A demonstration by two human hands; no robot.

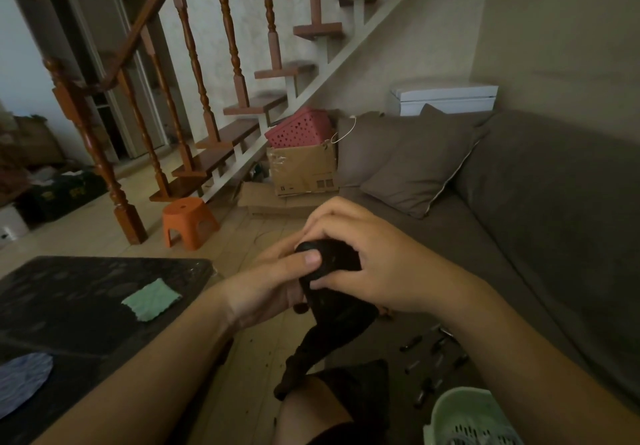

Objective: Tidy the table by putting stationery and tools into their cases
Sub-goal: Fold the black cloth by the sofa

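Nearest, at lower right, a pale green basket (pixel 467 417) sits on the sofa (pixel 554 219), with small dark tools (pixel 411 343) scattered on the seat just beyond it, too blurred to identify. At centre, above the floor, both hands hold a black pouch (pixel 337 313) whose lower end hangs down towards the knee. The left hand (pixel 266 288) grips it from below, thumb laid across its top. The right hand (pixel 367 257) curls its fingers over the top, thumb pinching the front. At left, a dark table (pixel 69 288) carries a green cloth (pixel 152 299) and a striped cloth (pixel 24 380). Farther off stand an orange stool (pixel 188 222), a cardboard box (pixel 304 167) and the stairs (pixel 242 108).
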